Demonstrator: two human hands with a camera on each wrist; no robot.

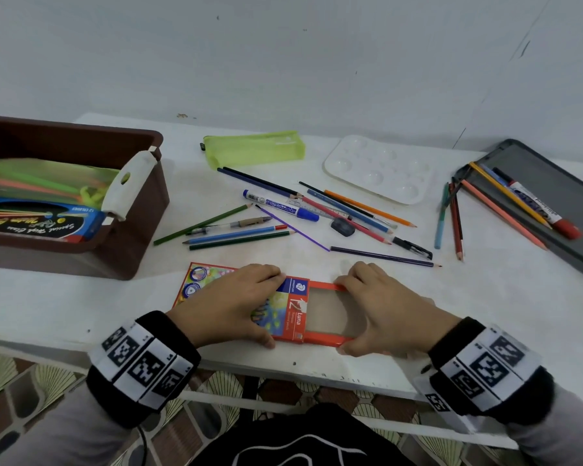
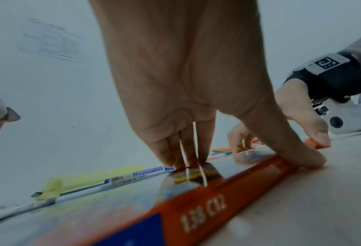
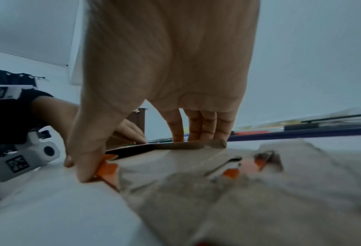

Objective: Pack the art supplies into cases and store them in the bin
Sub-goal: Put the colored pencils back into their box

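- Head view: the pencil box (image 1: 297,309) lies flat at the near edge of the table (image 1: 350,264). The left hand (image 1: 226,307) grasps its sleeve (image 1: 295,297), with fingers on the far edge and the thumb on the near edge. The right hand (image 1: 387,314) pinches the orange tray (image 1: 330,314), which is partly out and looks empty. The loose pencils (image 1: 283,213) lie farther away, and the bin (image 1: 81,196) stands at the far left with some cases already inside.
- Left wrist view: the left fingers (image 2: 188,154) press down on the glossy sleeve (image 2: 133,208), and the thumb (image 2: 291,149) clamps its orange side. For a good result this hand should hold the sleeve firmly to the table.
- Right wrist view: the right thumb (image 3: 86,159) and fingers (image 3: 200,128) grip the two sides of the tray (image 3: 175,158). I think the tray should be pulled straight to the right and not twisted, because thin cardboard can easily jam or tear. It should come out only enough for loading the pencils.
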